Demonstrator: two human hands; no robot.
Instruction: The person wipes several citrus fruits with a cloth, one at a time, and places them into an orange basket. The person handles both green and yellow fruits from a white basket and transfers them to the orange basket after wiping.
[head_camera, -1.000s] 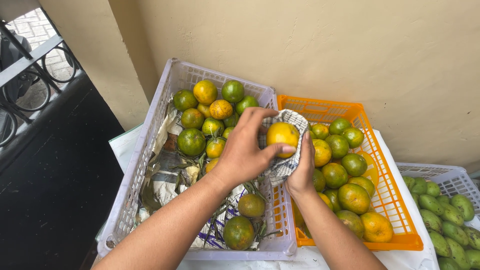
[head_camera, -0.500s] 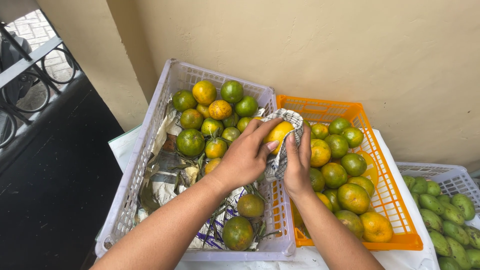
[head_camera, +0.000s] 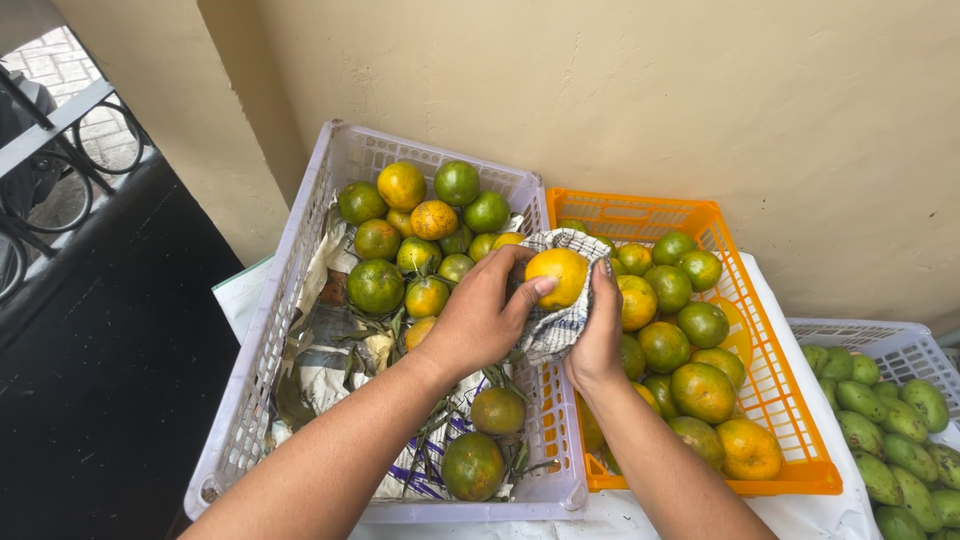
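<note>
Surface: I see a tabletop under a white cover, showing at the left edge and along the near side beneath the crates.
Room: plain cream wall behind; dark floor to the left; black metal railing at far left.
Crates: three. White crate on the left, orange crate in the middle, a second white crate at the right edge, partly out of view.
Left crate contents: about fourteen green-to-orange citrus, most heaped at the far end, two lying alone at the near end; old newspaper and loose leaves line the bottom.
Orange crate contents: about fourteen citrus visible, some hidden behind my right forearm.
Right crate contents: long green mangoes, at least ten in view; rest cut off.
Fruit in hand: one yellow-orange citrus, held above the wall between the left and middle crates.
Cloth: one checked cloth, wrapped beneath and behind that fruit.
Left hand: fingers curled over the fruit's left side, thumb on its front.
Right hand: cupping the cloth against the fruit's right side, fingers upright.
</note>
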